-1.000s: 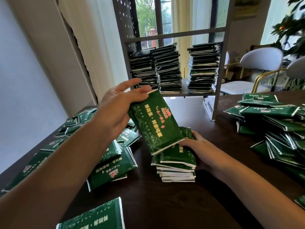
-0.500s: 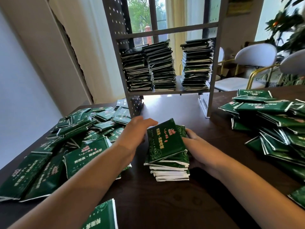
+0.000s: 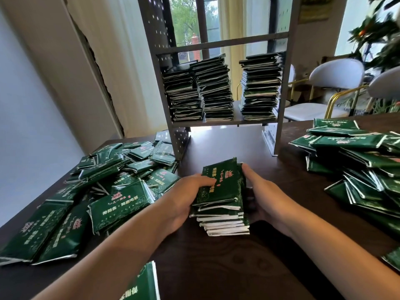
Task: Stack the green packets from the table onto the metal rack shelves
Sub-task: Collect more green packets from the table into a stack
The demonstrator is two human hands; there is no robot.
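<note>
Head view: left hand and right hand grip a packet stack from both sides, fingers curled round it. Loose packets left, heap right; metal rack behind holds 3 piles.

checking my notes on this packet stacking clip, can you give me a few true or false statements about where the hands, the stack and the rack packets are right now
1. Both hands hold the small stack of green packets on the table. True: the left hand and right hand flank it.
2. The metal rack shelf is bare. False: three tall piles sit on it.
3. Loose packets lie on the table to the left. True.
4. The small stack is already on the rack. False: it rests on the table in front of it.
5. White chairs stand beyond the table. True.
</note>
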